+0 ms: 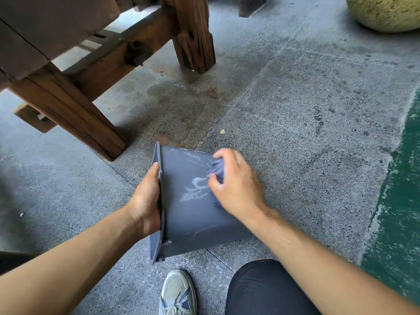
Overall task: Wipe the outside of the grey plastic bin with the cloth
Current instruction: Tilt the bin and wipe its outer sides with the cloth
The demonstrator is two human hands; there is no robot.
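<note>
The grey plastic bin (188, 214) lies on its side above the floor, its rim to the left and its base to the right. My left hand (145, 201) grips the rim, thumb on top. My right hand (236, 185) presses a small bluish-grey cloth (217, 170) against the upper side wall near the base. Whitish smears mark the wall just left of the cloth. Most of the cloth is hidden under my fingers.
A heavy wooden table with thick legs (75, 114) stands at the upper left, a second leg (195, 35) behind it. My shoe (177, 292) and dark-trousered knee (266, 289) are below the bin. A green painted strip (400, 201) runs along the right; a rough round pot (386, 12) sits top right.
</note>
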